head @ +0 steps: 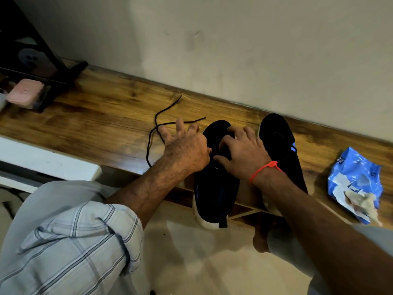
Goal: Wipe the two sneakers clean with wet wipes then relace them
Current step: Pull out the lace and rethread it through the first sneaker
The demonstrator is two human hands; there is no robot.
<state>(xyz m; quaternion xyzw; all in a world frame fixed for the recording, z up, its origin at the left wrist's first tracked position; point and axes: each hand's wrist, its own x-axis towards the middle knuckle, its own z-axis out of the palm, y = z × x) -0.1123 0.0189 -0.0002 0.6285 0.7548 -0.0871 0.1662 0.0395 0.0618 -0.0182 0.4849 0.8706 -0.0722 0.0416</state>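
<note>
Sneakers sit side by side on the wooden tabletop (106, 116), heels jutting past its near edge. At the near sneaker (214, 188), the left hand (187, 150) has its grip apart, fingers spread by a loose black lace (157, 124). Right hand (240, 154) curls on the lacing; whether it pinches anything, I cannot tell. Far sneaker (276, 133) lies beyond it, with a blue wipes packet (355, 177) further right.

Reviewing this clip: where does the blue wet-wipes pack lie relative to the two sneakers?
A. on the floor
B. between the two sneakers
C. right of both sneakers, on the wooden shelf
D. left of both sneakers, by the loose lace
C: the blue wet-wipes pack lies on the wooden shelf, right of both sneakers.
</note>
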